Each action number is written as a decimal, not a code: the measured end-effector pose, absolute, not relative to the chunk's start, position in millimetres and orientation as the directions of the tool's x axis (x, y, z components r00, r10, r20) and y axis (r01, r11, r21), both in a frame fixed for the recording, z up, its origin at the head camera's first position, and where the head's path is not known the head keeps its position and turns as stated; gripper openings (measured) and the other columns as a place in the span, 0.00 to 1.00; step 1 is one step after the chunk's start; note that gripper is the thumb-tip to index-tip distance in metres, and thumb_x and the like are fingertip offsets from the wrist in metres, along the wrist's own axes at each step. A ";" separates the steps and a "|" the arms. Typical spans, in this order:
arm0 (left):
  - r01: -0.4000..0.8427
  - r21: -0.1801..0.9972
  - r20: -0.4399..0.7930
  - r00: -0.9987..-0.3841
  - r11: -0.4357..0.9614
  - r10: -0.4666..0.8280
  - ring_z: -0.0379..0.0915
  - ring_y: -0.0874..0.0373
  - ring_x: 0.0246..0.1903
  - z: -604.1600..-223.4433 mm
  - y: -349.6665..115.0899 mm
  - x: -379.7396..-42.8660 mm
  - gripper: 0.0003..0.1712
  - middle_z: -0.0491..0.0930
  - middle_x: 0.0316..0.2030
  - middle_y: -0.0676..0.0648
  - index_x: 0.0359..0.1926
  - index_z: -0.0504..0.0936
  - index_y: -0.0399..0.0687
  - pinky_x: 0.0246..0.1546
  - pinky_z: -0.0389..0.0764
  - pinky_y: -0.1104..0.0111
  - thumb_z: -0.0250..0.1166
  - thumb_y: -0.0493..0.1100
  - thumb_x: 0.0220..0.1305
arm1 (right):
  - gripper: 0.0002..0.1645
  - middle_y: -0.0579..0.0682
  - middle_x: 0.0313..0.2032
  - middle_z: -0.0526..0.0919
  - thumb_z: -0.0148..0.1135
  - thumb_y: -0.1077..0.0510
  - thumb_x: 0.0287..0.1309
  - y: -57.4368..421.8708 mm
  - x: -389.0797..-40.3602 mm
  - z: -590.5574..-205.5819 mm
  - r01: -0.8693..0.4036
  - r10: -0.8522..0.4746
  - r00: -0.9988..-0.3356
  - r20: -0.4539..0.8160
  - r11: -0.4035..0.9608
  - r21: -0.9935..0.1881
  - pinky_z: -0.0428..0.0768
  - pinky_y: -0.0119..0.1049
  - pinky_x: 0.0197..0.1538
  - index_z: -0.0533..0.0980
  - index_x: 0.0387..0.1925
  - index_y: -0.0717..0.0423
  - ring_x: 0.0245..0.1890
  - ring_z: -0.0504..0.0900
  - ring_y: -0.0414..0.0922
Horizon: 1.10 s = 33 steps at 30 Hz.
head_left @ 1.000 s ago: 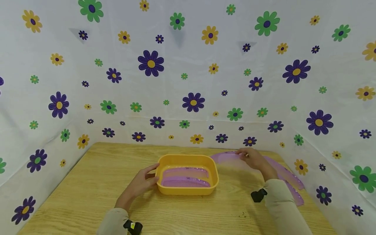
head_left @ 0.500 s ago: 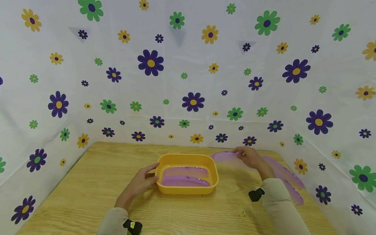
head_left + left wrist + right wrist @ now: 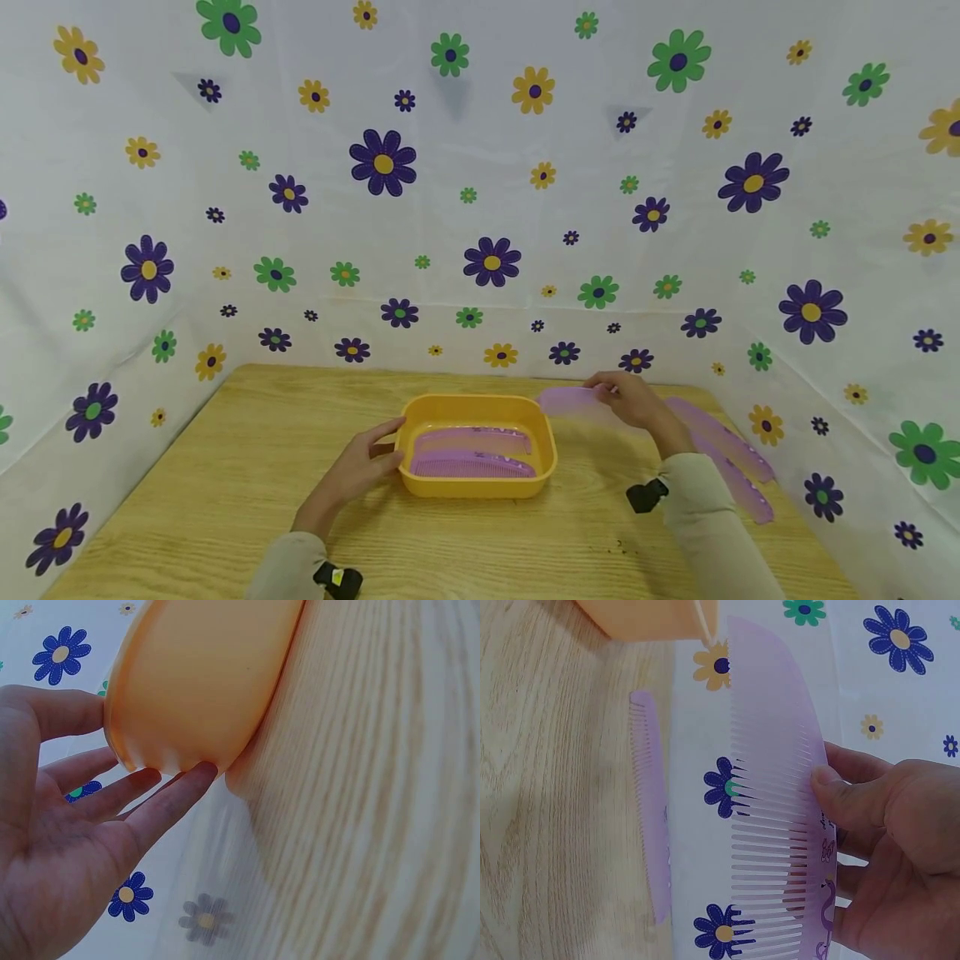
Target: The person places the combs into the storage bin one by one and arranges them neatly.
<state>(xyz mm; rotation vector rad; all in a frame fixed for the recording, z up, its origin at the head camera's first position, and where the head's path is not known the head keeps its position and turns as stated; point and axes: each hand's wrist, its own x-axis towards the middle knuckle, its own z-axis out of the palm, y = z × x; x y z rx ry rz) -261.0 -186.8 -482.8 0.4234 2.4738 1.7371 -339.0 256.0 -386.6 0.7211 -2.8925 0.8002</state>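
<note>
Comb [image 3: 564, 402] pinched by its spine, our right hand [image 3: 633, 402] has edged left, toward the yellow tub [image 3: 480, 488] just beside it; our left hand [image 3: 362, 467] rests straight fingers against the tub's end.

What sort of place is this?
Probably a screened-off tabletop recording booth: flower-print sheeting encloses a wood-grain table on three sides, and a small black device sits at each of the person's wrists.
</note>
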 end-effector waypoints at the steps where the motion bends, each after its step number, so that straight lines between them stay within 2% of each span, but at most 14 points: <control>1: 0.173 0.933 0.084 -0.957 0.315 0.277 0.68 0.28 0.69 -482.9 -186.8 -260.8 0.35 0.55 0.78 0.28 0.78 0.59 0.35 0.56 0.87 0.60 0.59 0.35 0.75 | 0.14 0.68 0.50 0.85 0.54 0.69 0.72 255.4 -339.1 -386.5 -0.449 -0.421 -0.890 0.171 0.756 -0.476 0.85 0.58 0.53 0.82 0.52 0.65 0.47 0.82 0.59; 17: 0.150 0.943 0.067 -0.960 0.297 0.271 0.68 0.29 0.69 -482.9 -186.2 -260.6 0.35 0.57 0.77 0.29 0.78 0.60 0.36 0.55 0.88 0.58 0.58 0.34 0.75 | 0.14 0.68 0.51 0.85 0.56 0.70 0.71 241.7 -341.8 -385.3 -0.477 -0.441 -0.877 0.192 0.746 -0.464 0.86 0.58 0.54 0.83 0.51 0.65 0.48 0.83 0.61; 33: 0.153 0.941 0.070 -0.961 0.302 0.268 0.68 0.29 0.69 -482.1 -186.2 -260.3 0.35 0.56 0.77 0.28 0.78 0.59 0.35 0.55 0.88 0.59 0.58 0.34 0.74 | 0.15 0.68 0.54 0.84 0.54 0.70 0.72 229.6 -340.7 -383.5 -0.436 -0.421 -0.895 0.148 0.756 -0.488 0.86 0.57 0.56 0.82 0.53 0.64 0.49 0.82 0.60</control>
